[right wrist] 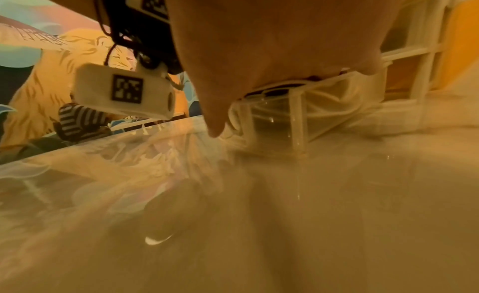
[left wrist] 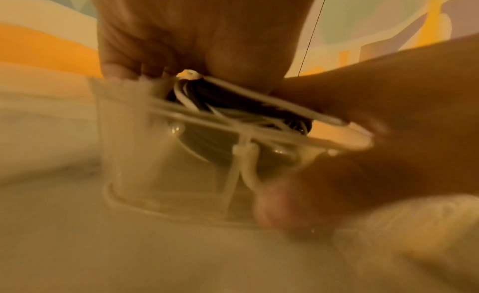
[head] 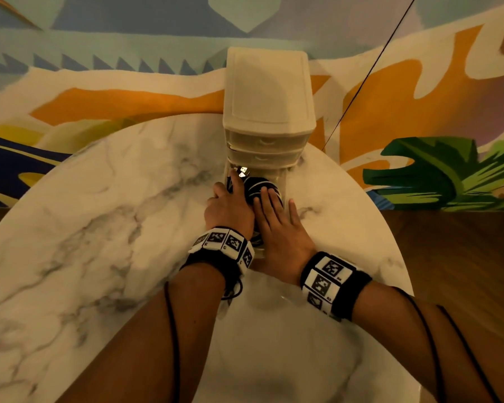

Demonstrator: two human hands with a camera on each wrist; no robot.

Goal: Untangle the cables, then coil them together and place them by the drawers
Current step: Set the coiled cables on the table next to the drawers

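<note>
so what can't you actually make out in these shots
- Head view: most of the cable coil is covered by the left hand and right hand.
- Left wrist view: the pulled-out drawer and the coil's lower part are motion-blurred.
- Right wrist view: the palm hides the coil; only a sliver shows.
- Drawer unit: contents of the closed drawers cannot be seen.

We see our left hand [head: 229, 209] and right hand [head: 275, 221] resting flat on the coiled black and white cables [head: 261, 186], just in front of the cream drawers [head: 268, 112] on the marble table [head: 99, 228].
</note>
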